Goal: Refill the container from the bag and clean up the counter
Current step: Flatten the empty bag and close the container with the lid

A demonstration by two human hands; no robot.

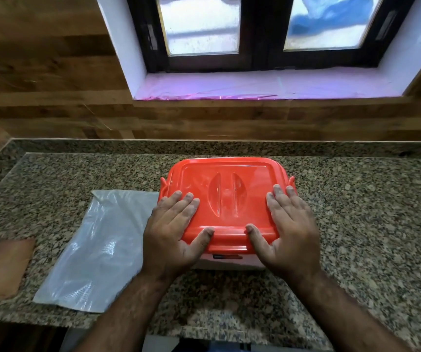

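Small dark label [227,257] on container [229,262] front: text seemingly unreadable.

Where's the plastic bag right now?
In the head view the plastic bag lies flat on the granite counter, just left of the red-lidded container, beside the left hand.

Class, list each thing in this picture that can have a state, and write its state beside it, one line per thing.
Red lid: on the container, both hands pressing it.
Container: covered.
Plastic bag: flat, looks empty, lying left of container.
Left hand: flat on lid.
Right hand: flat on lid.
Window: closed.
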